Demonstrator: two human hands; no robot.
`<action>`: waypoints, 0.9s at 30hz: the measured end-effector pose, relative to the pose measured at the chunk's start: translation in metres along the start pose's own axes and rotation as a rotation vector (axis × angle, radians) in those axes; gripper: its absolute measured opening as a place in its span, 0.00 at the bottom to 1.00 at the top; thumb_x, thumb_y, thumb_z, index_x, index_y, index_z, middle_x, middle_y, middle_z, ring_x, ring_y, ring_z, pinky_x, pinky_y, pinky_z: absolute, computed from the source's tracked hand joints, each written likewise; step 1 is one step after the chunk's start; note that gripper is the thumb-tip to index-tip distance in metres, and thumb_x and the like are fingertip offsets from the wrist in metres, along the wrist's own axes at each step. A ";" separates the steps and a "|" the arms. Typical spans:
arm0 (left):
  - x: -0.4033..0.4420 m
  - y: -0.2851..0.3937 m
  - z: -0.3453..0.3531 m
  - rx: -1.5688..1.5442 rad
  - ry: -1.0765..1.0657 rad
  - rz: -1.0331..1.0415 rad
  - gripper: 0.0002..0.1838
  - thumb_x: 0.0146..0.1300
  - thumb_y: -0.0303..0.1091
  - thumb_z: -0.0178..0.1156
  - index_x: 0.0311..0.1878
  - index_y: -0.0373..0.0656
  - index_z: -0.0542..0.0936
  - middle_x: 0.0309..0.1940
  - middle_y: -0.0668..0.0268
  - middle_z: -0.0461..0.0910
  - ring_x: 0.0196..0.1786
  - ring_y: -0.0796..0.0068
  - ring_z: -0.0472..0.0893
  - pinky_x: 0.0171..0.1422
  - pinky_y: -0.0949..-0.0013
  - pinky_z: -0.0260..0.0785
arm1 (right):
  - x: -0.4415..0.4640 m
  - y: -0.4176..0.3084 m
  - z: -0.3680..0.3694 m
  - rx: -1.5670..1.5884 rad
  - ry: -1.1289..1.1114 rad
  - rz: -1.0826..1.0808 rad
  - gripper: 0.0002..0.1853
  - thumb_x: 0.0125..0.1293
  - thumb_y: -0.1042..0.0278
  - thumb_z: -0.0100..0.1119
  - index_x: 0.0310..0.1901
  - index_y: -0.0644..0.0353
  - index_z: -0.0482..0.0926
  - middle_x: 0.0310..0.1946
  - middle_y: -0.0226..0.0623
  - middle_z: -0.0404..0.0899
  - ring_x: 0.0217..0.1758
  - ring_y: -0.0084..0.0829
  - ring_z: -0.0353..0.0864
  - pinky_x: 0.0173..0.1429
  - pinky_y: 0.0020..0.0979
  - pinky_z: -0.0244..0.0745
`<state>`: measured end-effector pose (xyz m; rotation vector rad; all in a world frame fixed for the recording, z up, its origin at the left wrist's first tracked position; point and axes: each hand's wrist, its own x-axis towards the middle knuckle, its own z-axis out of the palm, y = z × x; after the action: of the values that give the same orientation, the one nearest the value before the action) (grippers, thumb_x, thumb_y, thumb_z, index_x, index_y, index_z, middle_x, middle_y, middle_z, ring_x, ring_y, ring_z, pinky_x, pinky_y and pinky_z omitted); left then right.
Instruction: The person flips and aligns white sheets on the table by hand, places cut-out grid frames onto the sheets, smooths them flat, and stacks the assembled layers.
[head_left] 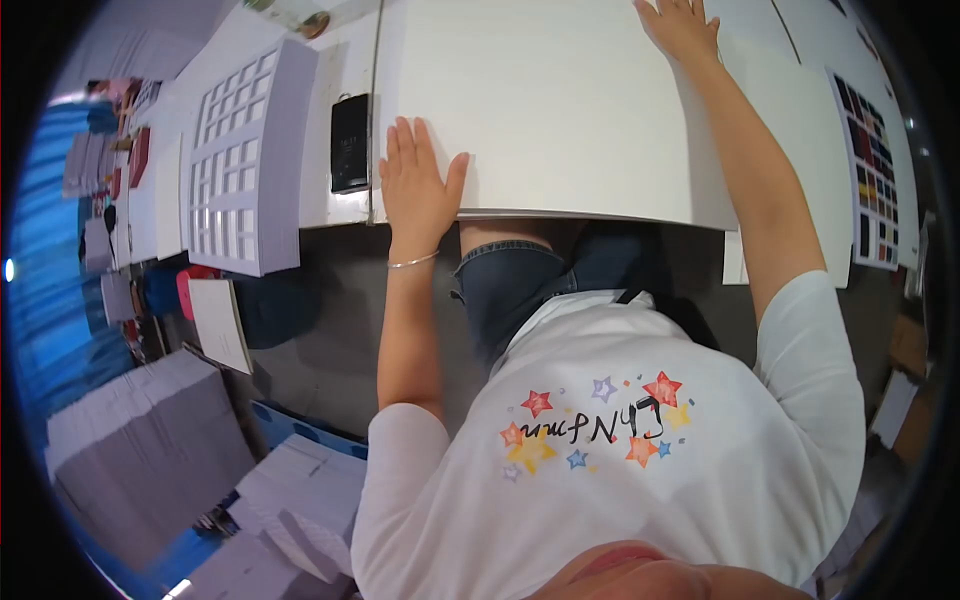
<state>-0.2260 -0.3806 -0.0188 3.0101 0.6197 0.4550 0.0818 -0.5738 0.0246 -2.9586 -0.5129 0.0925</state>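
Sheet, broad and white [560, 120], fills the upper middle of the frame, running out at the top, so its long axis can't be told! Left hand [418, 198] lies open and flat at its left side, nearer the front edge, a phone [350, 143] just beyond; right hand [685, 32], open too, gripping nothing, stretches to the upper right.

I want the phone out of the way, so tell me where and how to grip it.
Pinch the phone across its narrow width by the long edges, probably from above with the left hand, which rests to its right. It lies flat, screen up, so the edges likely offer the best hold; the white stack on its left leaves less room from that side.
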 end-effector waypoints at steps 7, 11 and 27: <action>-0.002 -0.007 0.009 -0.021 0.127 0.071 0.36 0.60 0.53 0.51 0.62 0.34 0.62 0.63 0.43 0.59 0.67 0.49 0.57 0.63 0.52 0.56 | -0.108 0.011 0.045 -0.162 0.074 -0.610 0.30 0.65 0.43 0.39 0.67 0.43 0.54 0.70 0.35 0.47 0.73 0.40 0.43 0.70 0.54 0.39; 0.000 -0.008 0.007 -0.040 0.115 0.055 0.35 0.60 0.53 0.51 0.62 0.34 0.63 0.63 0.44 0.59 0.67 0.49 0.57 0.63 0.53 0.56 | -0.163 0.060 0.027 -0.152 -0.020 -0.534 0.28 0.65 0.48 0.44 0.67 0.37 0.55 0.70 0.29 0.49 0.73 0.36 0.44 0.71 0.50 0.41; -0.043 -0.014 -0.007 -1.137 0.257 -0.545 0.26 0.70 0.45 0.40 0.56 0.29 0.70 0.54 0.54 0.72 0.59 0.67 0.70 0.64 0.71 0.57 | -0.123 0.170 0.099 3.240 -1.083 0.241 0.29 0.70 0.56 0.37 0.66 0.64 0.53 0.67 0.38 0.53 0.70 0.32 0.50 0.71 0.29 0.42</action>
<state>-0.2710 -0.3852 -0.0255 1.6578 0.7845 0.7951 0.0138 -0.7618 -0.0938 0.4215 0.2097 0.9829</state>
